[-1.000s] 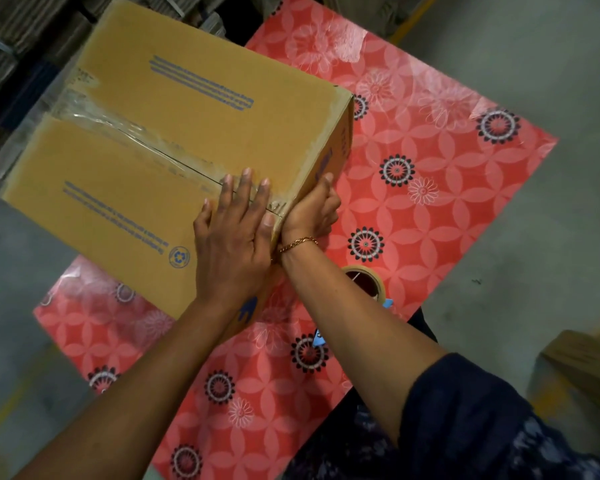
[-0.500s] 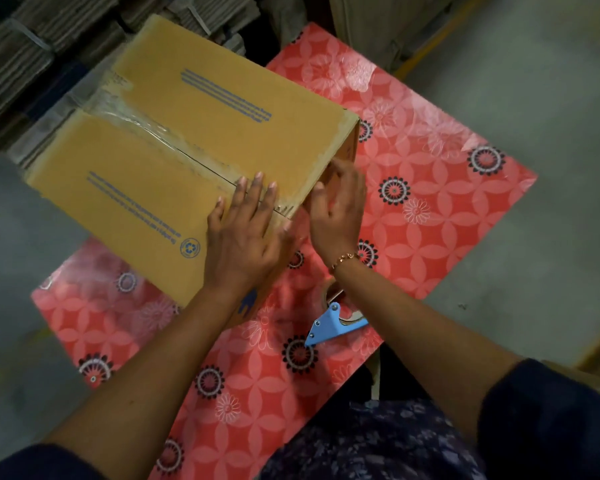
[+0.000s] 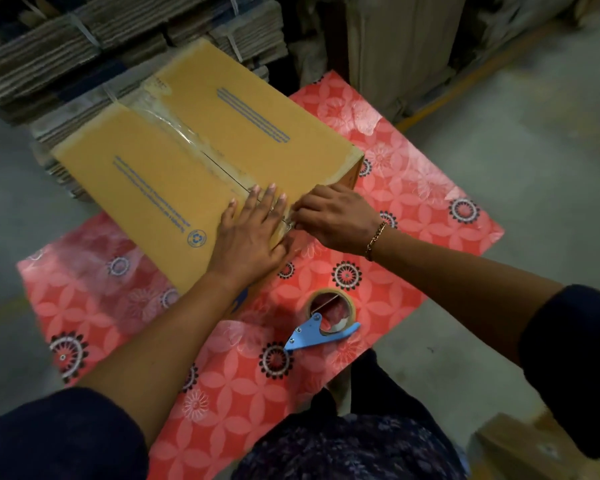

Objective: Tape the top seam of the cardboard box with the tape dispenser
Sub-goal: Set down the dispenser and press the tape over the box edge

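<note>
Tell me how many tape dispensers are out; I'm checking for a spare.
1. The blue tape dispenser lies on the red floral table, near the person, below both hands. Others could be hidden behind the cardboard box.

Left hand [image 3: 253,233] lies flat, fingers [image 3: 269,199] spread; right hand [image 3: 336,216] curls beside it, fingertips seemingly pinched.

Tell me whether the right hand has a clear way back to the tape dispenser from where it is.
Probably yes. The right hand is at the near edge of the cardboard box, and the tape dispenser lies uncovered on the table just nearer the person, with only bare cloth between.
</note>
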`<state>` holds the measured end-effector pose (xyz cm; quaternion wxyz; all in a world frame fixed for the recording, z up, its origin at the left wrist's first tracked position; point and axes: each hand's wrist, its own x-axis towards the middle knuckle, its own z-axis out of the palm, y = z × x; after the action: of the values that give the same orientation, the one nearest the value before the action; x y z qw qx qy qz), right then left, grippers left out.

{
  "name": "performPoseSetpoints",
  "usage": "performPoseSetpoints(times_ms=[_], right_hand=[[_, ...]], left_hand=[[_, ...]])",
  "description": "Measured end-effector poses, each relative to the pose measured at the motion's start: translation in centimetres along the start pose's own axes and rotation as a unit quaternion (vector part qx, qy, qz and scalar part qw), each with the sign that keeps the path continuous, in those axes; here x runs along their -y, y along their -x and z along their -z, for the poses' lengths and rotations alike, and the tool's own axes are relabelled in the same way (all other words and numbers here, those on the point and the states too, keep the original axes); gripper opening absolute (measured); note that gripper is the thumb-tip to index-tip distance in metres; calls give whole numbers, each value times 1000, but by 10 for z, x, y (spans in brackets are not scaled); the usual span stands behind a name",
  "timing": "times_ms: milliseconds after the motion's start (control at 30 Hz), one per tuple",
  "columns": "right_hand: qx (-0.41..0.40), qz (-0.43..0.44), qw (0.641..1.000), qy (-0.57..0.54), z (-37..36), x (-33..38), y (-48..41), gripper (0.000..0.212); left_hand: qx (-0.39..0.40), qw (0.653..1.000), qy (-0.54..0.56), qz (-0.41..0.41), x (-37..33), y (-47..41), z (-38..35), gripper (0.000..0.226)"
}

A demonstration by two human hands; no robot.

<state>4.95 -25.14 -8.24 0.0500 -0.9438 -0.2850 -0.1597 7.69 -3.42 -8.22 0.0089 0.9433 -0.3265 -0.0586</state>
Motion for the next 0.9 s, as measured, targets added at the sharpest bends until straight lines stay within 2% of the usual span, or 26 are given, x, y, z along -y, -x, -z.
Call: performPoseSetpoints(times_ms=[133,300,433,500,567,633,700,767,833,900], right_hand=[[13,-53,998,-16,9,14,-1,21],[6,-96,995,-32,12,36,-3,26],[16,-111,993,-45,11,58,-10,18],[18,-135,986,-97,16,61,-12,20],[-11,-207,961,-181,28,52,-13,31],[-43,-300,926,-223,37,27,-12,41],[-19,-383,895,-227,40,-7,-14,52],[55,-462,836,-290,38,-36,-18,68],[107,-515,759,-385,32,-51,-23,71],[143,-536,707,-439,29,-51,-28,54]], left_hand=[[29,999,14,-7,3,2,6,83],[50,998,8,-30,15,10,13,83],[23,999,12,-43,26,28,9,80],[16,999,15,-45,28,38,7,83],[-11,1000,22,-3,31,53,4,88],[-71,988,68,115,36,74,3,91],[-164,935,156,273,45,98,-3,84],[-233,840,263,414,49,120,-6,85],[-213,743,393,499,47,131,-7,82],[-165,675,505,512,42,134,-9,72]])
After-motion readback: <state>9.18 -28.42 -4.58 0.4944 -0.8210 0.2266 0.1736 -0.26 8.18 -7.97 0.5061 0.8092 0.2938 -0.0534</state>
